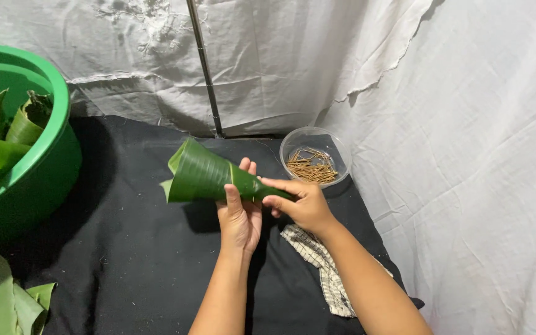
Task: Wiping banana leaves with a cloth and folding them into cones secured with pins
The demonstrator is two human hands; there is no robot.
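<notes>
Banana-leaf cone (203,177) held above the black cloth (125,248) — left hand (240,217) wraps its middle, right hand (302,201) pinches the narrow tip. Likely light, pliable, tear-prone (grip at the overlap seam). Bowl of sticks (314,162) sits just beyond.

Green basin (57,124) running off left edge; only right part showing. Rolled leaves inside basin (26,121) mostly lying behind rim, count unclear. Loose leaf pieces (7,304) at near left getting cut by bottom and left edges. Cone's narrow tip (274,193) disappearing under right hand (305,205) fingers. Left hand (240,220) palm hiding behind leaf cone (203,177). Checked cloth (324,267) partly lying under right forearm. Sticks in clear bowl (311,167) too small for telling kind.
</notes>
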